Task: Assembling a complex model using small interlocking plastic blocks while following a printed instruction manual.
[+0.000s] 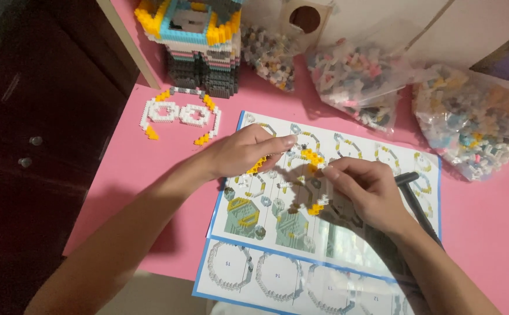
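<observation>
My left hand [243, 153] and my right hand [366, 191] meet over a printed instruction sheet [266, 274] on a pink table [488, 233]. Together they pinch a small chain of white and yellow mini bricks [311, 156], the left from the left side, the right from the right. A few yellow bricks [315, 208] show under my right fingers. A black pen-like tool [418, 204] lies under my right wrist.
A white and yellow brick ring piece [178, 114] lies at the left of the sheet. A tall multicoloured brick model [199, 41] stands at the back. Three clear bags of loose bricks [470, 119] line the back right. A dark cabinet [33, 146] borders the table's left edge.
</observation>
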